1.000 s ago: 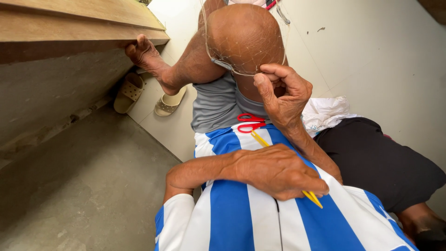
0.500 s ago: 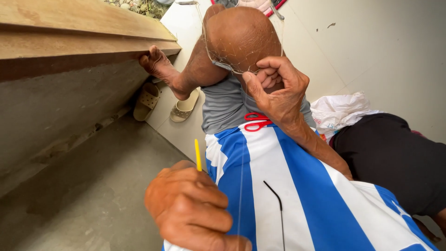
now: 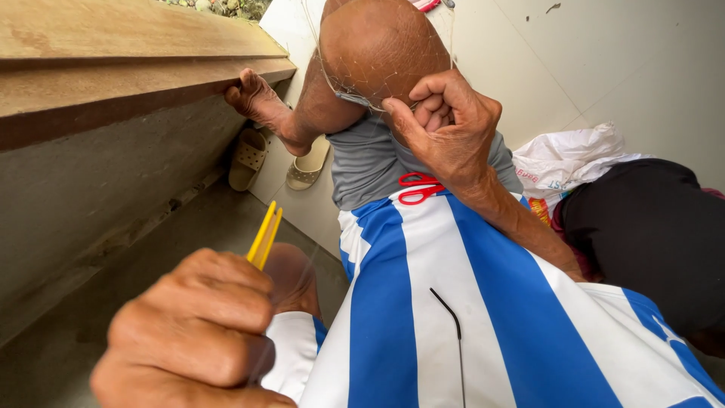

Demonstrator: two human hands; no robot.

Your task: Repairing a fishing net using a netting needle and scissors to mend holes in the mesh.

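Observation:
My left hand [image 3: 196, 332] is low in the foreground, fist closed on a thin yellow netting needle [image 3: 264, 234] whose tip points up. A fine thread runs from this hand toward my raised knee [image 3: 377, 45]. A fine, nearly clear net [image 3: 355, 87] is stretched over that knee. My right hand [image 3: 449, 125] rests against the knee with thumb and fingers pinched on the net's edge. Red-handled scissors [image 3: 417, 189] lie on my lap, just below the right wrist, where grey shorts meet my blue-and-white striped shirt.
My bare foot [image 3: 257, 102] presses against a wooden ledge [image 3: 113, 68] on the left. Two tan sandals [image 3: 306, 168] lie on the floor below it. A white plastic bag [image 3: 566, 162] and dark cloth [image 3: 649, 227] sit at the right, by a pale wall.
My left hand has drawn the yellow needle off my lap, out to the lower left and toward the camera. The right hand has stayed pinched on the net at the knee.

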